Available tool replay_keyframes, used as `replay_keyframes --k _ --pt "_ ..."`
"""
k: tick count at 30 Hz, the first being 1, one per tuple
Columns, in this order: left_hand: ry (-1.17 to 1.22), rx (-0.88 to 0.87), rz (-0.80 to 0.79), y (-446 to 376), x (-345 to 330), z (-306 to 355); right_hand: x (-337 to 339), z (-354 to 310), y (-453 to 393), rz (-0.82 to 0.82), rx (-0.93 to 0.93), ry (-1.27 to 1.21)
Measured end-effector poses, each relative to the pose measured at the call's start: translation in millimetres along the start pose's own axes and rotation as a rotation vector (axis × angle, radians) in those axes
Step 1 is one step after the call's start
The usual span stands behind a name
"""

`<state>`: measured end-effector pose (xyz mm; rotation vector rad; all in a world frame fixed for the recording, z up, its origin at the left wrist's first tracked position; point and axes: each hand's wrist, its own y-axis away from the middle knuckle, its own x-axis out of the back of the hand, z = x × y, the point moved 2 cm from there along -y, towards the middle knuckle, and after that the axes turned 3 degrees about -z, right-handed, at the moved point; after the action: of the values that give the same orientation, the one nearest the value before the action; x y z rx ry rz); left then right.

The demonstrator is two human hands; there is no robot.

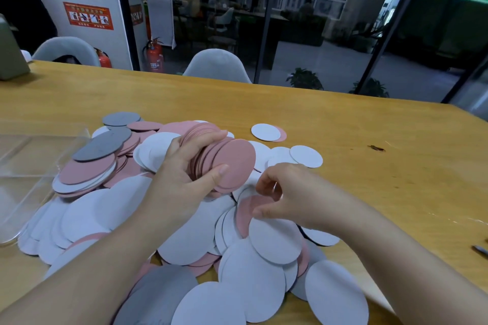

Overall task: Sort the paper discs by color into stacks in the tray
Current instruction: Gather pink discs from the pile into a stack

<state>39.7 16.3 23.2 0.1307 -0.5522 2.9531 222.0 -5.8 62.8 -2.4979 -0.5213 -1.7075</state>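
Pink paper discs [224, 163], thin and slippery (likely to fan out), sit clamped in the left hand [184, 169]; right hand [285, 192] fingers pinch another's [248, 212] edge.

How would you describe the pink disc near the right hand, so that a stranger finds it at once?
Start at the big heap of paper discs on the wooden table, then go to the right hand at the heap's right side. Under its curled fingers lies one pink disc. Only part of it shows, ringed by white discs, unlike the pink stack held in the left hand.
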Motion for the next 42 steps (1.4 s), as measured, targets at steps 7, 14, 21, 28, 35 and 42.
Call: replay_keyframes --k 7,14,21,28,35,42 --pt "0.001 0.013 -0.015 0.9 -0.8 3.4 -7.7 3.8 -1.8 -0.124 0.010 -0.121" --pt "-0.104 -0.032 0.002 2.0 0.4 7.1 -1.4 4.2 -5.4 0.010 0.081 -0.377" --pt "-0.207 -0.019 -0.029 0.4 1.7 6.8 -6.9 7.4 -13.4 0.347 0.039 -0.609" --pt "-0.216 -0.045 -0.054 1.1 2.2 5.5 -8.7 9.5 -21.9 0.416 0.141 -0.739" --pt "-0.186 -0.042 -0.046 1.0 1.6 4.9 15.2 69.3 -67.1 0.498 -0.133 -0.420" --pt "-0.174 -0.012 -0.041 -0.4 2.3 1.5 17.8 116.3 -116.8 0.246 -0.314 -0.203"
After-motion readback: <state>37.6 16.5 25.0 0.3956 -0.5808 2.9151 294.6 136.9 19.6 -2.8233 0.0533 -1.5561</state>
